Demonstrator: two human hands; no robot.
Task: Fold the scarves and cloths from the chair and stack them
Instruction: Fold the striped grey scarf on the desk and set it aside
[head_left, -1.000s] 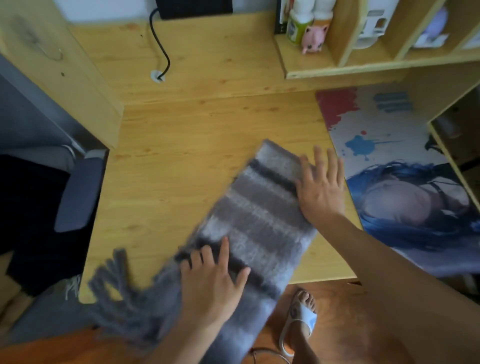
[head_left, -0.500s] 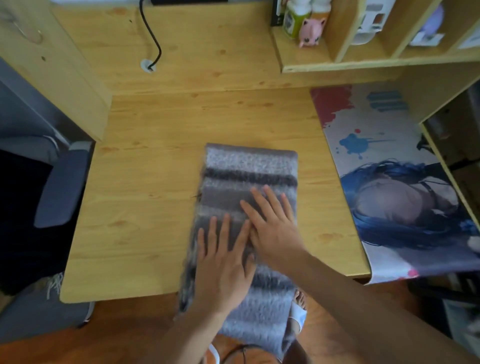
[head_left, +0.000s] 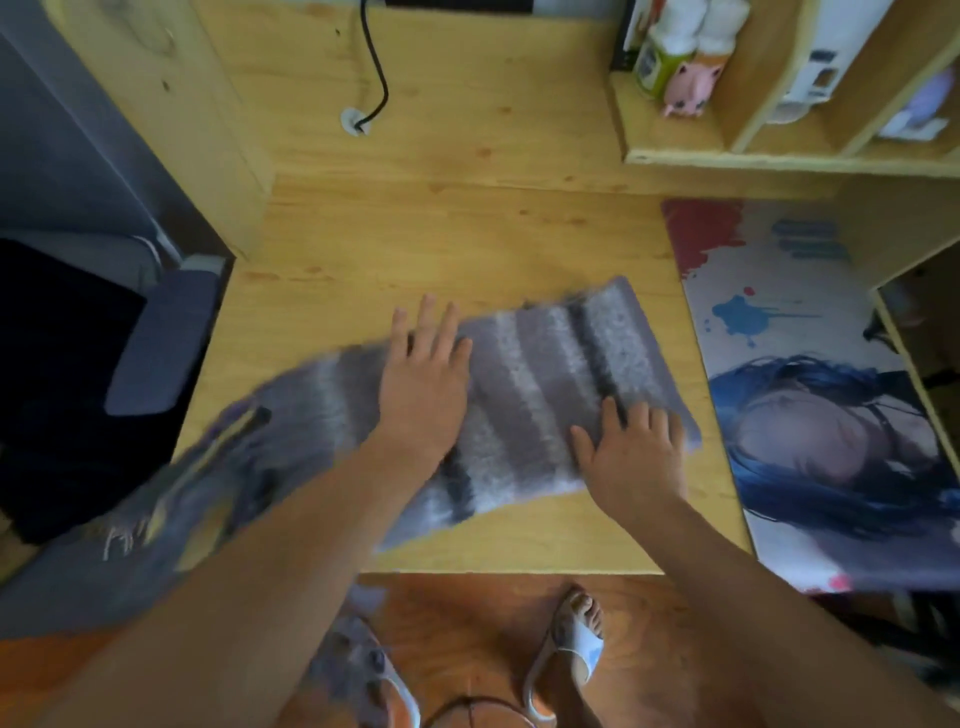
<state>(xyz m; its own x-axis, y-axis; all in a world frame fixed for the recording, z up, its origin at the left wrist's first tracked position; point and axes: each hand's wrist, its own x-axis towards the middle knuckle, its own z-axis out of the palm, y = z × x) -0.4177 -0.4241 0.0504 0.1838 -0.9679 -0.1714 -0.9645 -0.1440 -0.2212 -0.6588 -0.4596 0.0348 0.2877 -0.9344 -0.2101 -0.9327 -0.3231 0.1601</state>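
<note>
I can read no text, brand or number anywhere here. The label on the green bottle (head_left: 655, 61) on the shelf is too blurred to make out.

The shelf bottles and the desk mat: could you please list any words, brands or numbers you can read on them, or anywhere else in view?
None can be read.
Green-labelled bottle on the shelf: print too blurred.
White box in the shelf: marks too small.
Desk mat: picture only, no lettering visible.
Scarf: stripes only.

A fuzzy grey scarf (head_left: 540, 400) with light and dark stripes lies flat, slanting from centre-right of the frame down toward lower left, its left end blurred.
</note>
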